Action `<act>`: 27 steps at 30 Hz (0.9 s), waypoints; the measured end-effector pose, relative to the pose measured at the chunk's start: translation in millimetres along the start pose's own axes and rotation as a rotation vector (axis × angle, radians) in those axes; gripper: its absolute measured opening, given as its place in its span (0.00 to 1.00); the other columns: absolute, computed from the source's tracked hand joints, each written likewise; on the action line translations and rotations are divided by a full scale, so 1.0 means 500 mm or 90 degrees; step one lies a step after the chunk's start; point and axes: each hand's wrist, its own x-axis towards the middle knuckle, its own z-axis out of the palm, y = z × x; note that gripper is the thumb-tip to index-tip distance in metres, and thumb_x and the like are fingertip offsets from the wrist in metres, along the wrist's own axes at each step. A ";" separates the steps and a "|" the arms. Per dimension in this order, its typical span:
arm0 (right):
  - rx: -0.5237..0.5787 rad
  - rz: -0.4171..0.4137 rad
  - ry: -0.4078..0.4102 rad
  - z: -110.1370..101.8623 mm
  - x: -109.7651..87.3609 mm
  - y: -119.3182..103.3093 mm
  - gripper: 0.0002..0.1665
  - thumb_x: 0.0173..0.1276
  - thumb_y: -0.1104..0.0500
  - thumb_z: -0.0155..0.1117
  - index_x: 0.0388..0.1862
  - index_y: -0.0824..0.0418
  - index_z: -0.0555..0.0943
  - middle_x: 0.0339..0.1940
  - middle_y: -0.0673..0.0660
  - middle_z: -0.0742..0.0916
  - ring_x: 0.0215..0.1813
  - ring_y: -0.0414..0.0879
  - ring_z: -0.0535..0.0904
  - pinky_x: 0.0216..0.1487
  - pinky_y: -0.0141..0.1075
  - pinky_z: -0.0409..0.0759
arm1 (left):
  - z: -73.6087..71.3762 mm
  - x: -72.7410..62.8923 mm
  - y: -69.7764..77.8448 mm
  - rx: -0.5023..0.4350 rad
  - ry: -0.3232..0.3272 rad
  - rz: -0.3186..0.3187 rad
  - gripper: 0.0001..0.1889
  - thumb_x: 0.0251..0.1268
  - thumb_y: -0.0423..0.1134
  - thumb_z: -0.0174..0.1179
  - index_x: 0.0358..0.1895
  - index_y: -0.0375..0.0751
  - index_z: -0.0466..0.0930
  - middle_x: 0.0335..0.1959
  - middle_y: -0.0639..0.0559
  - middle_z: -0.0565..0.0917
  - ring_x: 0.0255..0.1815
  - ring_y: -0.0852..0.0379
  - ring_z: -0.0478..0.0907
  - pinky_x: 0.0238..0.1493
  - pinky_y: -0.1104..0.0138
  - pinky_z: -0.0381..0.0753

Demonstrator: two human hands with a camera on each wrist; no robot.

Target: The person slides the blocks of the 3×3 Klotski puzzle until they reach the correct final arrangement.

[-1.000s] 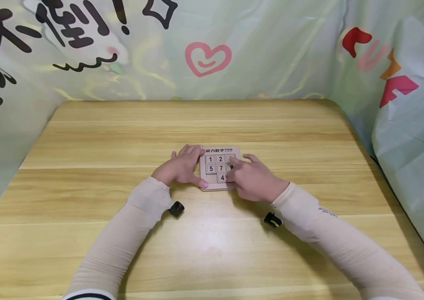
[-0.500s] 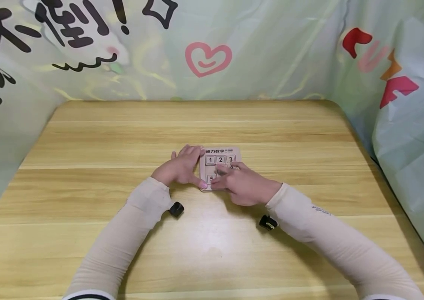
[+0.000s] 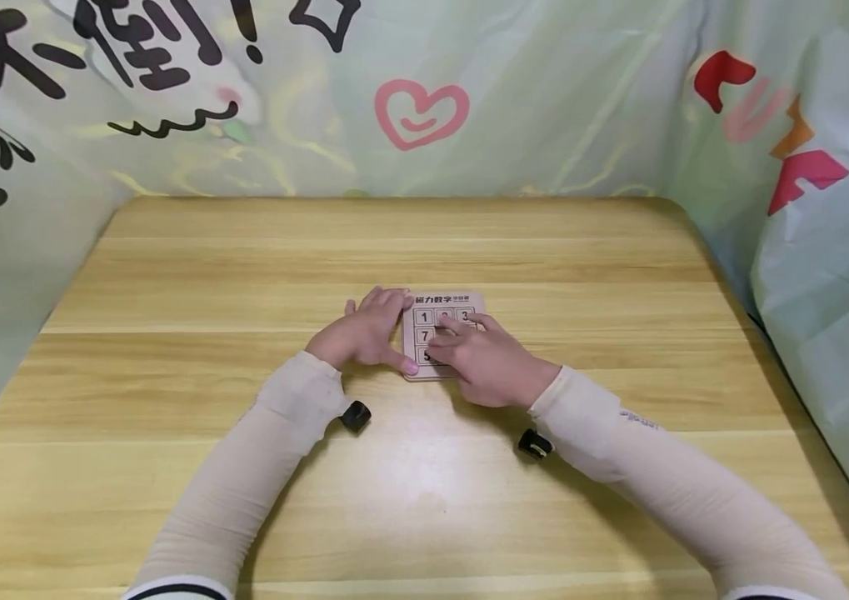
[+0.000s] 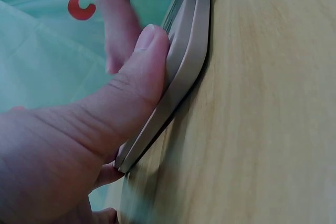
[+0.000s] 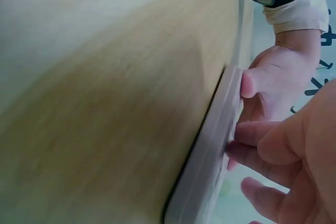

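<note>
A flat sliding number puzzle [image 3: 408, 337] with a printed title lies mid-table. My left hand [image 3: 362, 329] holds its left side, thumb [image 4: 143, 64] on the near corner and fingers spread toward the far corner. Over the tiles reaches my right hand [image 3: 495, 362], its fingertips on the middle and lower part of the grid. Tiles 1 [image 3: 424, 317], 7 [image 3: 425, 336] and 3 [image 3: 465, 316] show; the 5 is partly covered, and the right hand hides most of the others. In the right wrist view, the fingers [image 5: 257, 156] meet the puzzle's face.
The wooden table [image 3: 244, 275] stretches around the puzzle on every side. A printed cloth [image 3: 544, 100] hangs behind the table and along its sides. Black cameras sit on the left wrist [image 3: 355, 416] and right wrist [image 3: 535, 443].
The right hand has moved left across the grid. The 5 tile went down to the bottom left, then the 7 slid left into the middle-left space. The left hand stays on the puzzle.
</note>
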 end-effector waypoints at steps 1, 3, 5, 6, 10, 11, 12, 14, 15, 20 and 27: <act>-0.005 0.001 0.008 -0.001 -0.004 0.001 0.25 0.60 0.63 0.61 0.58 0.58 0.82 0.61 0.53 0.82 0.71 0.56 0.65 0.68 0.61 0.60 | -0.001 0.000 0.001 0.000 0.000 -0.001 0.60 0.41 0.62 0.74 0.76 0.42 0.48 0.79 0.45 0.44 0.77 0.38 0.33 0.70 0.37 0.30; -0.019 0.006 0.016 -0.002 -0.009 0.007 0.23 0.60 0.63 0.61 0.56 0.57 0.83 0.59 0.52 0.83 0.70 0.56 0.67 0.67 0.61 0.61 | -0.001 0.001 0.001 0.001 0.000 -0.002 0.60 0.41 0.62 0.74 0.76 0.42 0.48 0.78 0.45 0.45 0.77 0.38 0.33 0.70 0.37 0.30; -0.029 0.020 0.004 -0.001 -0.010 0.015 0.27 0.59 0.63 0.61 0.60 0.57 0.81 0.62 0.52 0.81 0.71 0.57 0.65 0.67 0.61 0.61 | -0.003 0.001 0.002 0.004 0.001 -0.004 0.60 0.41 0.62 0.74 0.76 0.42 0.48 0.78 0.44 0.45 0.77 0.38 0.33 0.70 0.37 0.31; -0.033 0.030 -0.006 0.001 -0.009 0.019 0.30 0.58 0.63 0.61 0.63 0.57 0.78 0.64 0.52 0.79 0.72 0.57 0.64 0.68 0.61 0.61 | -0.003 0.001 0.002 0.004 0.001 -0.005 0.60 0.41 0.62 0.74 0.76 0.42 0.49 0.78 0.44 0.45 0.77 0.38 0.33 0.70 0.37 0.31; -0.028 0.029 -0.039 0.007 -0.007 0.023 0.38 0.58 0.63 0.60 0.71 0.58 0.69 0.71 0.53 0.72 0.75 0.59 0.58 0.69 0.62 0.57 | -0.003 0.002 0.002 0.005 0.000 -0.003 0.60 0.41 0.62 0.74 0.75 0.41 0.49 0.78 0.43 0.46 0.77 0.37 0.34 0.69 0.36 0.32; -0.022 0.015 -0.047 0.007 -0.009 0.021 0.38 0.59 0.64 0.60 0.72 0.58 0.69 0.71 0.53 0.72 0.75 0.60 0.56 0.69 0.62 0.56 | -0.003 0.002 0.002 0.005 0.000 -0.003 0.60 0.41 0.62 0.74 0.75 0.41 0.49 0.78 0.43 0.46 0.77 0.37 0.34 0.69 0.35 0.32; -0.016 0.000 -0.052 0.006 -0.011 0.019 0.38 0.59 0.64 0.60 0.72 0.59 0.69 0.71 0.53 0.71 0.75 0.60 0.56 0.70 0.62 0.56 | -0.002 0.003 0.002 0.005 0.000 -0.003 0.60 0.42 0.62 0.74 0.75 0.41 0.49 0.78 0.43 0.46 0.77 0.37 0.34 0.69 0.36 0.32; -0.008 -0.024 -0.044 0.002 -0.016 0.017 0.35 0.59 0.64 0.59 0.69 0.58 0.72 0.69 0.53 0.74 0.74 0.60 0.58 0.69 0.63 0.56 | -0.003 0.003 0.003 0.007 0.001 -0.003 0.60 0.42 0.62 0.74 0.75 0.41 0.49 0.78 0.43 0.46 0.77 0.37 0.34 0.70 0.36 0.32; -0.008 -0.025 -0.038 -0.001 -0.018 0.018 0.33 0.59 0.65 0.59 0.66 0.58 0.75 0.67 0.52 0.76 0.73 0.60 0.60 0.69 0.63 0.57 | -0.003 0.002 0.003 0.007 0.002 -0.003 0.60 0.41 0.62 0.74 0.75 0.41 0.49 0.78 0.43 0.46 0.77 0.38 0.34 0.70 0.36 0.32; -0.015 0.016 0.009 -0.010 -0.012 0.026 0.30 0.53 0.68 0.59 0.58 0.57 0.82 0.60 0.52 0.82 0.71 0.58 0.65 0.68 0.61 0.59 | -0.004 0.002 0.002 0.008 0.001 -0.007 0.60 0.41 0.62 0.74 0.75 0.41 0.49 0.78 0.44 0.45 0.77 0.39 0.33 0.70 0.36 0.31; 0.020 -0.015 -0.048 -0.002 0.003 0.019 0.34 0.59 0.65 0.58 0.68 0.58 0.74 0.68 0.53 0.75 0.74 0.59 0.59 0.69 0.62 0.57 | 0.000 0.003 0.002 0.013 -0.002 -0.002 0.61 0.42 0.63 0.73 0.76 0.41 0.48 0.78 0.44 0.44 0.78 0.42 0.33 0.70 0.36 0.32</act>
